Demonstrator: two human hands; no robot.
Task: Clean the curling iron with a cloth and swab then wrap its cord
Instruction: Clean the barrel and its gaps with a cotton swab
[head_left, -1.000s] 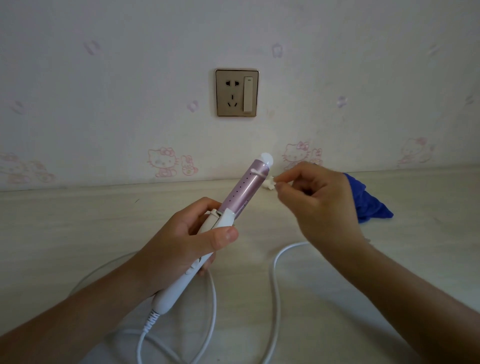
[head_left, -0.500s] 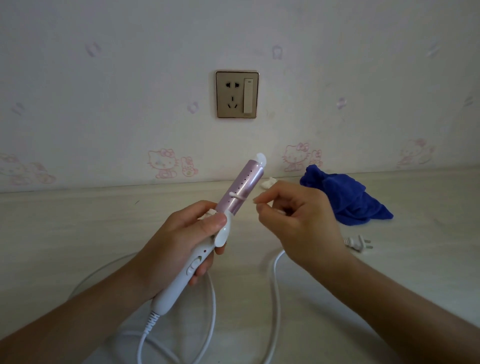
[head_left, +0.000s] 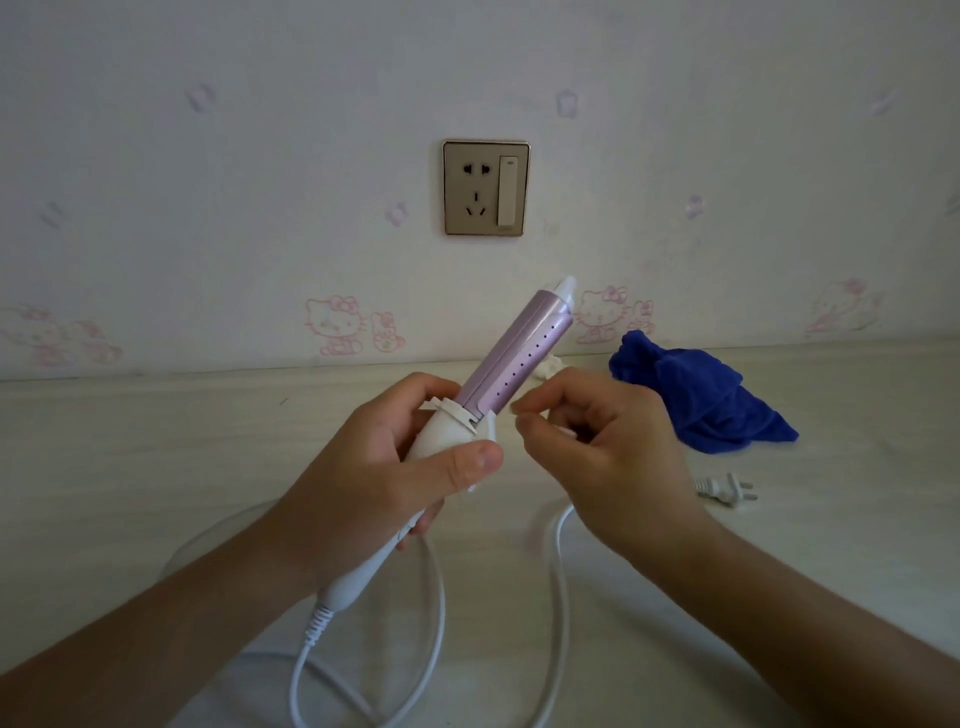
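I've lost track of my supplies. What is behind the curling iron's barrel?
A small white object peeks out beside the blue cloth. The barrel and right hand cover most of it, so its identity is unclear.

**Single head-worn wide-angle view, facing forward and down.**

The camera looks from the person's head straight at a wall (head_left: 208, 156), whose wall socket (head_left: 487, 187) sits centred in the upper frame. It tilts down enough that the worktop (head_left: 130, 457) fills the lower half. The left hand (head_left: 395, 467) and right hand (head_left: 602, 457) reach in from the two lower corners and come close together near the centre, close to the lens. The worktop's far edge crosses mid-frame, slightly higher on the right.
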